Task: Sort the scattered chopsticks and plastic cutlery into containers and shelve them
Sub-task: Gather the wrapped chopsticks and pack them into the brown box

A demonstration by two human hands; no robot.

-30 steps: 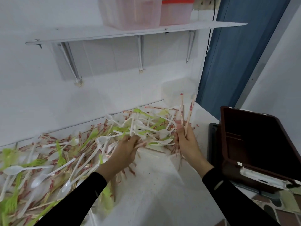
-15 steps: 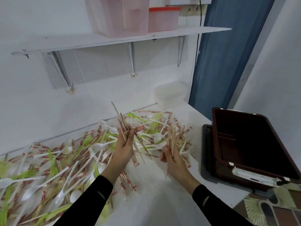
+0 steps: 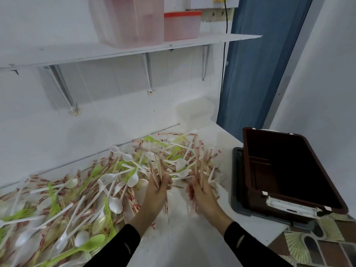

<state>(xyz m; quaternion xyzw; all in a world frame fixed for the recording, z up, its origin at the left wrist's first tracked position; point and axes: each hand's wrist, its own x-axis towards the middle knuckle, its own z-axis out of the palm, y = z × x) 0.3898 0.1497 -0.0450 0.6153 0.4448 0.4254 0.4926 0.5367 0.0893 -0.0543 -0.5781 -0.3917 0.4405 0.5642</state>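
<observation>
Cutlery pile (image 3: 81,191) left — bin (image 3: 289,176) right, on counter (image 3: 183,245).

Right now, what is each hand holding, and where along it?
The left hand grips a chopstick bundle near mid-length; the right hand grips a second bundle toward its lower end.

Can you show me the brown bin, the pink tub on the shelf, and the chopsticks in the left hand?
brown bin (image 3: 256,170), head view, inner left wall.
pink tub (image 3: 127,22), head view, front wall.
chopsticks (image 3: 156,170), head view, shafts above the left hand (image 3: 156,191).
</observation>
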